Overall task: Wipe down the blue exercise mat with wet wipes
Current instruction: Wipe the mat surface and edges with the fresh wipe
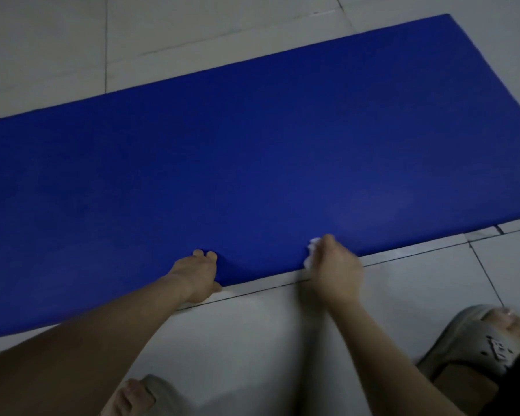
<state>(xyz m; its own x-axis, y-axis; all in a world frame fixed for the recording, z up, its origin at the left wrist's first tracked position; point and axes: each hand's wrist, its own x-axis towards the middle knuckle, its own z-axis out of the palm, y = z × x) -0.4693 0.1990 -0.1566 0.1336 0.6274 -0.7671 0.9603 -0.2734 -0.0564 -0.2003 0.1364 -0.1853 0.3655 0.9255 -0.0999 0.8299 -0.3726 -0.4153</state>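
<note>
two hands work at the near long edge of the blue mat (pixel 252 145), which lies flat on the tiled floor (pixel 252 340) with its long axis running from lower left to upper right. the right hand (pixel 335 265) is curled round a bunched white wet wipe (pixel 311 250) and presses it onto the mat just inside that edge. the left hand (pixel 200 276) sits a little way along to the left, fingertips on top of the mat and thumb at its rim, pinching the edge to steady it. nearly all of the mat lies ahead of the wipe, away from the person and out to both sides, so the next strokes likely push forward or along the length. no wipe pack or other container shows. grey slippers (pixel 478 340) rest on the floor nearby.
</note>
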